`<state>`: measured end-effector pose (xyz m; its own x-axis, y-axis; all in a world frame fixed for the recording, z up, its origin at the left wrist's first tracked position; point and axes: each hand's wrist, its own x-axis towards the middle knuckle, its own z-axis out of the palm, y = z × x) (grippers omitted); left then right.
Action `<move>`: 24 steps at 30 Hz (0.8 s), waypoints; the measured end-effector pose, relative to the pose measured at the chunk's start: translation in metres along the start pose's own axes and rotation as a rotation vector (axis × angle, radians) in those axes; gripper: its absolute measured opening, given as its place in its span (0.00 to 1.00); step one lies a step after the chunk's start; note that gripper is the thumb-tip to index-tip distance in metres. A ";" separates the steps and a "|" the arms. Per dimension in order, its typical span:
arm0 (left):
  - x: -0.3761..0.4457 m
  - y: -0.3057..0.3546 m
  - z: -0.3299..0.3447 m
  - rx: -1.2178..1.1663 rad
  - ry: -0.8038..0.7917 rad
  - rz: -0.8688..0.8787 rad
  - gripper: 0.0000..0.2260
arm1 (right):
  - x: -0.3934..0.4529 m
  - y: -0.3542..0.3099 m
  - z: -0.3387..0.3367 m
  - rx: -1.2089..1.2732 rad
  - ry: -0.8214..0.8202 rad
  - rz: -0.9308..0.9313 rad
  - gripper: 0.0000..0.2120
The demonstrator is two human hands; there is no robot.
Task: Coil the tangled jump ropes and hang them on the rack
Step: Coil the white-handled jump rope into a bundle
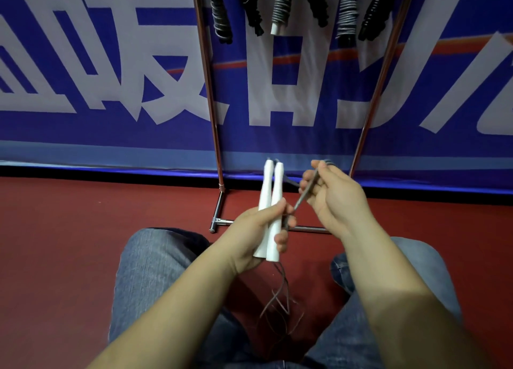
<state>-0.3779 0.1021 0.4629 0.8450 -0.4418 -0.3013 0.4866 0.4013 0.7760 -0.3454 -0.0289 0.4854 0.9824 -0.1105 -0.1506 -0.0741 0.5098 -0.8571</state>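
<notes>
**Two white handles held together, cord drawn across to the other hand**

Denim-clad knees (155,279) fill the bottom of the view, parted, with bare forearms reaching forward between them over the red floor (69,229); loose loops of thin grey cord (280,304) hang down from the handles and trail between the legs.

Left hand (258,232) grips a pair of white handles (270,202) side by side, fingers curled round their lower halves, the tapered ends pointing up and away; right hand (333,199) sits just beside them, palm turned inward, fingers bent and pinching a taut stretch of the same cord that runs from its fingertips down to the left hand's thumb.

Beyond the hands stands the rack (213,113), two copper-coloured uprights rising from a chrome base bar on the floor; several coiled ropes (280,10), grey and black, one with a white handle end showing, hang in a row from its top, which is cut off by the frame; behind it stretches a blue banner (83,63) with large pale characters.
</notes>
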 end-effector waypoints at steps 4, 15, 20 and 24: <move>0.004 0.008 -0.001 -0.351 0.077 0.099 0.11 | -0.009 0.022 0.001 -0.276 -0.199 0.018 0.16; 0.000 0.049 -0.035 -0.770 0.267 0.286 0.15 | -0.018 0.055 -0.010 -0.745 -0.340 0.034 0.18; 0.001 0.048 -0.046 -0.619 0.420 0.254 0.14 | -0.017 0.048 -0.012 -0.500 -0.190 0.105 0.18; 0.008 0.010 -0.038 -0.346 0.348 0.117 0.12 | -0.013 0.041 -0.012 -0.092 -0.079 0.159 0.15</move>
<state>-0.3582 0.1333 0.4477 0.8933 -0.1078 -0.4364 0.3797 0.7007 0.6040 -0.3631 -0.0166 0.4462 0.9673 0.0343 -0.2514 -0.2409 0.4354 -0.8674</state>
